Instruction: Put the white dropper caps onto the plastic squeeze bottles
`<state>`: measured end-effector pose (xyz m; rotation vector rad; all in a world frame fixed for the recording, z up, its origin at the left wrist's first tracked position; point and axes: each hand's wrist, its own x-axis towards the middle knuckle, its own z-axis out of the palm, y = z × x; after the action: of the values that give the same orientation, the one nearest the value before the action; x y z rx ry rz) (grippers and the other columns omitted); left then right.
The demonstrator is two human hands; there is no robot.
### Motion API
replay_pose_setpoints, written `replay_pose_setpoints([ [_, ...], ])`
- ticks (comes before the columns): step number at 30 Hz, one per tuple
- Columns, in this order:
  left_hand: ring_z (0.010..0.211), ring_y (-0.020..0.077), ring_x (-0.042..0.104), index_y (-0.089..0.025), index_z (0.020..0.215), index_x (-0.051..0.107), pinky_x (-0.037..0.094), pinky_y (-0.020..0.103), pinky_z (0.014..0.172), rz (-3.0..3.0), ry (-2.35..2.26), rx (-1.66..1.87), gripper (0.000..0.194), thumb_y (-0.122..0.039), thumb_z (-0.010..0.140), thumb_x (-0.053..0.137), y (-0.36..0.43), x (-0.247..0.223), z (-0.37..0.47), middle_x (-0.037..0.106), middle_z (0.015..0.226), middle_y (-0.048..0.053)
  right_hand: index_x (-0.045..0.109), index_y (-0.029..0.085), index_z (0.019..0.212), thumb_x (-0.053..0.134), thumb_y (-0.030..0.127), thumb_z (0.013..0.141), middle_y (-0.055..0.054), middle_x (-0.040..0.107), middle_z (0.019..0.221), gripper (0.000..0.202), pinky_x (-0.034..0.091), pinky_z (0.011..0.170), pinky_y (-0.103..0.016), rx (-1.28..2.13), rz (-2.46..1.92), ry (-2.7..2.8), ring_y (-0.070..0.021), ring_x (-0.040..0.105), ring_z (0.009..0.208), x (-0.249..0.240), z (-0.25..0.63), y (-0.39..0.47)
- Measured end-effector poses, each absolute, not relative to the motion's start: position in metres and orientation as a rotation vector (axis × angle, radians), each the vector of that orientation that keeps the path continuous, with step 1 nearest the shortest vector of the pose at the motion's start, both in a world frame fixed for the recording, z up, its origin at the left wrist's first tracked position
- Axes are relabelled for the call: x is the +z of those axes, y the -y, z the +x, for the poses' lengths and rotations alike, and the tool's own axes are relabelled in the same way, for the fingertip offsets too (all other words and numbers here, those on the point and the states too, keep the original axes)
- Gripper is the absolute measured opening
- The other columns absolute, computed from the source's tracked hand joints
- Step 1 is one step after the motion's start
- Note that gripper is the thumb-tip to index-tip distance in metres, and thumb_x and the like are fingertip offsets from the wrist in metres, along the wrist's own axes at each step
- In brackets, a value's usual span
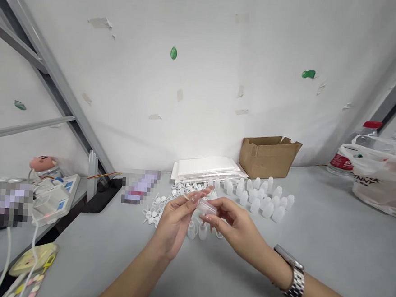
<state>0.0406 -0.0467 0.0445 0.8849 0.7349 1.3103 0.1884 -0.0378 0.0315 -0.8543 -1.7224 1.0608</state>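
Note:
In front of me both hands hold a small translucent plastic bottle (207,207), tilted nearly sideways. My left hand (176,219) is closed at its left end, where the thumb and fingertips partly hide what may be a white cap. The fingers of my right hand (235,222) pinch the bottle's right end. Just below stand a few small bottles (202,231), partly covered by my fingers. A heap of white caps with loop straps (154,211) lies behind and left of my left hand. Several frosted bottles (267,209) stand upright beyond my right hand.
White flat packets (206,167) are stacked against the wall, beside an open cardboard box (268,158). A red-capped bottle (342,161) and a white plastic bag (382,179) stand far right. To the left are a power strip (57,199), cables and a metal frame (58,86).

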Motion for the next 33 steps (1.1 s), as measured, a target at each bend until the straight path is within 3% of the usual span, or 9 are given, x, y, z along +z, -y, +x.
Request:
replay_pose_setpoints([
  [2, 0.123, 0.0276, 0.038, -0.017, 0.079, 0.071, 0.030, 0.040, 0.100, 0.854, -0.701, 1.297, 0.014, -0.027, 0.073, 0.063, 0.046, 0.043, 0.041, 0.064, 0.111, 0.008, 0.058, 0.019, 0.086, 0.057, 0.032, 0.080, 0.001, 0.056, 0.065, 0.014, 0.043, 0.059, -0.025, 0.856, -0.866, 1.768, -0.0122, 0.051, 0.061, 0.028, 0.187, 0.042],
  [5, 0.124, 0.0271, 0.038, -0.017, 0.083, 0.070, 0.032, 0.040, 0.099, 0.856, -0.638, 1.271, 0.015, -0.026, 0.076, 0.060, 0.048, 0.044, 0.043, 0.065, 0.110, 0.008, 0.058, 0.019, 0.083, 0.056, 0.032, 0.080, 0.001, 0.057, 0.063, 0.013, 0.043, 0.058, -0.025, 0.867, -0.844, 1.734, -0.0117, 0.051, 0.058, 0.028, 0.186, 0.048],
  [12, 0.123, 0.0269, 0.039, -0.017, 0.093, 0.068, 0.029, 0.037, 0.101, 0.963, -0.620, 1.222, 0.021, -0.029, 0.078, 0.059, 0.050, 0.048, 0.044, 0.060, 0.117, 0.010, 0.051, 0.016, 0.064, 0.062, 0.039, 0.074, 0.003, 0.054, 0.051, 0.027, 0.032, 0.041, -0.020, 1.726, -0.614, 1.339, -0.0063, 0.043, 0.041, 0.037, 0.185, 0.040],
  [15, 0.121, 0.0276, 0.042, -0.016, 0.093, 0.068, 0.028, 0.039, 0.100, 1.000, -0.655, 1.232, 0.022, -0.029, 0.077, 0.060, 0.050, 0.048, 0.043, 0.063, 0.114, 0.011, 0.047, 0.016, 0.057, 0.058, 0.041, 0.077, 0.004, 0.050, 0.046, 0.034, 0.027, 0.040, -0.020, 1.921, -0.503, 1.270, -0.0042, 0.036, 0.038, 0.037, 0.186, 0.035],
  [18, 0.116, 0.0283, 0.046, -0.017, 0.085, 0.070, 0.030, 0.040, 0.099, 1.017, -0.721, 1.297, 0.018, -0.030, 0.076, 0.060, 0.050, 0.048, 0.043, 0.066, 0.107, 0.010, 0.053, 0.016, 0.068, 0.056, 0.044, 0.077, 0.001, 0.056, 0.055, 0.030, 0.032, 0.043, -0.021, 1.794, -0.598, 1.356, -0.0067, 0.044, 0.043, 0.035, 0.185, 0.036],
  [20, 0.115, 0.0279, 0.048, -0.017, 0.080, 0.071, 0.030, 0.040, 0.098, 1.020, -0.755, 1.336, 0.017, -0.030, 0.076, 0.061, 0.051, 0.048, 0.044, 0.067, 0.104, 0.009, 0.058, 0.016, 0.080, 0.060, 0.042, 0.074, 0.000, 0.058, 0.061, 0.026, 0.038, 0.048, -0.023, 1.484, -0.753, 1.467, -0.0093, 0.049, 0.050, 0.033, 0.183, 0.039],
  [23, 0.116, 0.0280, 0.046, -0.016, 0.079, 0.071, 0.031, 0.040, 0.098, 1.022, -0.749, 1.334, 0.018, -0.031, 0.076, 0.060, 0.051, 0.048, 0.047, 0.067, 0.104, 0.009, 0.061, 0.018, 0.082, 0.064, 0.036, 0.073, 0.001, 0.057, 0.062, 0.020, 0.041, 0.054, -0.024, 1.115, -0.870, 1.561, -0.0106, 0.050, 0.056, 0.031, 0.182, 0.044],
  [33, 0.118, 0.0278, 0.045, -0.018, 0.089, 0.069, 0.030, 0.040, 0.100, 1.036, -0.607, 1.232, 0.019, -0.028, 0.078, 0.058, 0.052, 0.047, 0.043, 0.066, 0.106, 0.010, 0.054, 0.014, 0.064, 0.060, 0.039, 0.076, 0.000, 0.058, 0.055, 0.029, 0.035, 0.042, -0.019, 1.745, -0.592, 1.351, -0.0062, 0.047, 0.042, 0.038, 0.184, 0.044],
])
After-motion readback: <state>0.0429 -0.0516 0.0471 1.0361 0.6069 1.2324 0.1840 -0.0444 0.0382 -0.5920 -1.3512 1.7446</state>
